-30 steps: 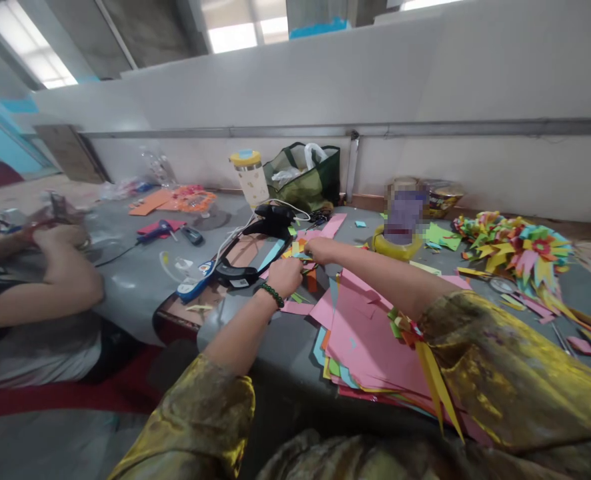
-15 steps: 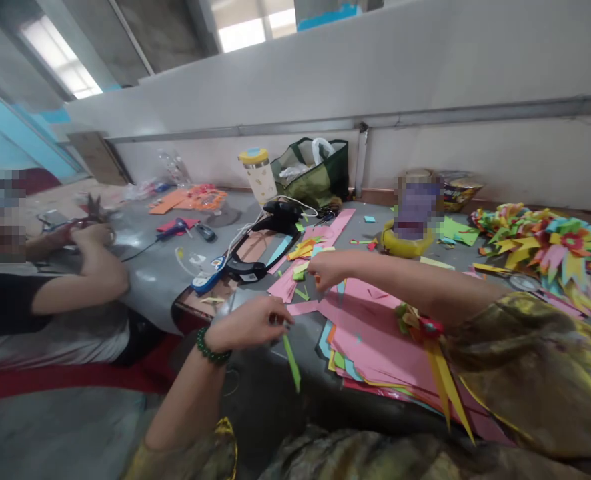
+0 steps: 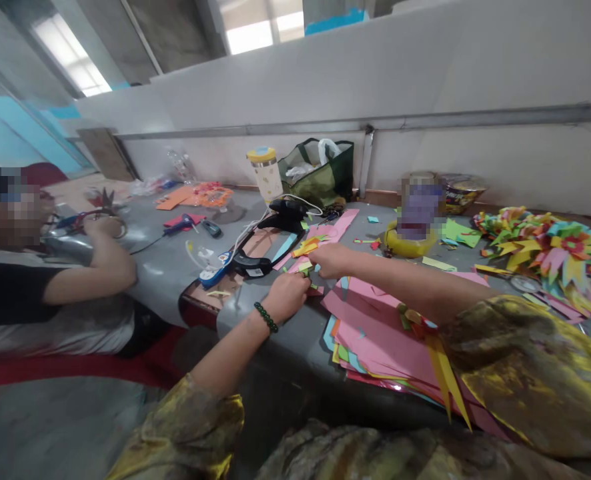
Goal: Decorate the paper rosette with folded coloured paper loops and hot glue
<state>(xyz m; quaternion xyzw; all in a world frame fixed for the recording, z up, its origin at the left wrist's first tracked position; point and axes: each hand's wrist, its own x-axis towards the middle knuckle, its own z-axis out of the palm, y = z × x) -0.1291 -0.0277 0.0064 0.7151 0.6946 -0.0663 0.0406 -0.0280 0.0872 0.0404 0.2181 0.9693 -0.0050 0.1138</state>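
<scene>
My left hand (image 3: 288,295), with a green bead bracelet (image 3: 265,317) at its wrist, reaches into a pile of small paper strips. Its fingers are pinched together, and whatever they hold is hidden. Close beside it, my right hand (image 3: 331,261) is curled at the yellow paper strips (image 3: 306,247); its fingertips are turned away, so its hold cannot be made out. Pink paper strips (image 3: 343,227) lie just behind both hands. Under my right forearm is a stack of coloured paper sheets (image 3: 370,333), pink on top. A paper flower with yellow ribbon tails (image 3: 440,373) rests on that stack.
A black headband-like device (image 3: 255,265) with a white cable lies left of the strips. Behind stand a yellow-lidded tumbler (image 3: 264,175) and a green bag (image 3: 320,177). A yellow tape roll (image 3: 409,245) and paper flowers (image 3: 550,243) are rightward. Another person (image 3: 90,267) works at left.
My left hand has moved forward and right, from the table's front edge to the strips beside my right hand. The green strip hanging from it is no longer visible there.
</scene>
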